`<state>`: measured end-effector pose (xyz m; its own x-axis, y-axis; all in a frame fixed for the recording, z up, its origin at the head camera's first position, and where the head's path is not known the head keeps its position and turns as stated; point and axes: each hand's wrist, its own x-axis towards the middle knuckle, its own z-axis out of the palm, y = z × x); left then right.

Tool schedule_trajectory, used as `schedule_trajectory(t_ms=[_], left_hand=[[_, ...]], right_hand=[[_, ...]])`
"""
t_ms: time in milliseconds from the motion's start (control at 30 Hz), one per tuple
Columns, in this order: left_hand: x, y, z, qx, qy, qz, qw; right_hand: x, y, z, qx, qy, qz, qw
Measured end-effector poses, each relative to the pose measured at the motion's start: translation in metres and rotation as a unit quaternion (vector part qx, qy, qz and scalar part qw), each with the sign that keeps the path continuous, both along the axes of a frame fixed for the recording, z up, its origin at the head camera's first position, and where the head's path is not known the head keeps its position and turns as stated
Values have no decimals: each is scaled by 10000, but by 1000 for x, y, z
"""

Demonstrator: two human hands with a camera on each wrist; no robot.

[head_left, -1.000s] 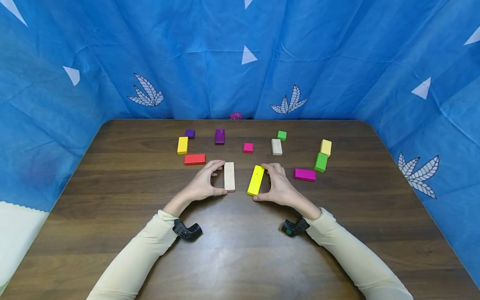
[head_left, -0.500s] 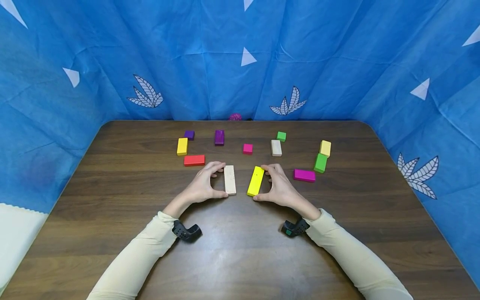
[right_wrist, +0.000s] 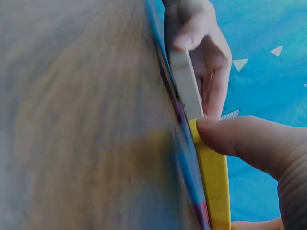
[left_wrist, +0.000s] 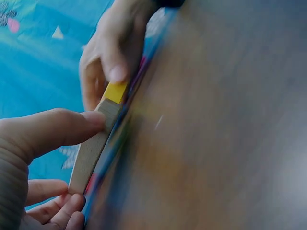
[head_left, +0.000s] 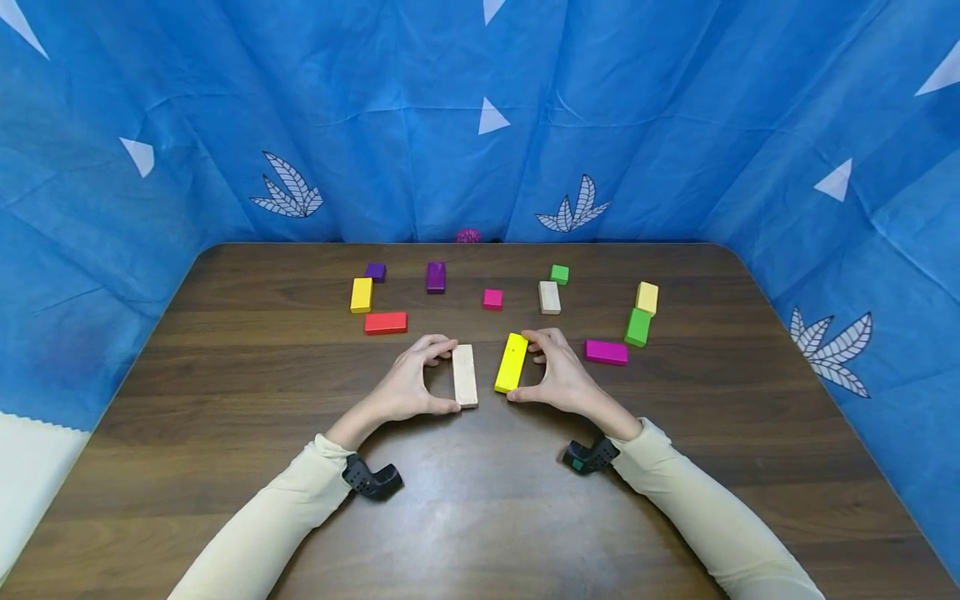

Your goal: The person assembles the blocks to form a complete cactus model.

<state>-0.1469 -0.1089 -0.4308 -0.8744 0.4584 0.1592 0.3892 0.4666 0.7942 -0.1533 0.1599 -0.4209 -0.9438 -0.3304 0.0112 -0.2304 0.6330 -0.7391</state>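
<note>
My left hand (head_left: 408,385) pinches a long pale wooden block (head_left: 465,377) by its two ends, thumb at the near end and fingers at the far end. Across a narrow gap, my right hand (head_left: 558,375) grips a long bright yellow block (head_left: 512,363) the same way, and that block slants a little. In the left wrist view the thumb presses on the end of the wooden block (left_wrist: 93,151). The right wrist view has the thumb on the end of the yellow block (right_wrist: 213,184). Whether either block touches the table is hard to tell.
Beyond the hands on the brown table (head_left: 480,517) lie a red block (head_left: 386,323), a yellow block (head_left: 362,295), purple blocks, a small pink block (head_left: 492,299), a whitish block (head_left: 549,297), green blocks and a magenta block (head_left: 606,352). A blue curtain (head_left: 420,125) hangs behind.
My left hand has moved the wooden block nearer to me and slightly right, and it now tilts a little. The right hand and yellow block stay nearly in place.
</note>
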Motion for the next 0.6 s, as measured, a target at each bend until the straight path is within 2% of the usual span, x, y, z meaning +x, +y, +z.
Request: schedule_trajectory(t_ms=[200, 433, 600], left_hand=[[23, 8, 0, 89, 42, -241, 9997], [55, 11, -2, -47, 119, -229, 9997], [70, 16, -3, -133, 269, -221, 9993]], right_hand=[[-3, 2, 2, -33, 105, 150, 9998], [-9, 2, 6, 80, 114, 392, 9991], [-15, -1, 7, 207, 9, 625, 9978]])
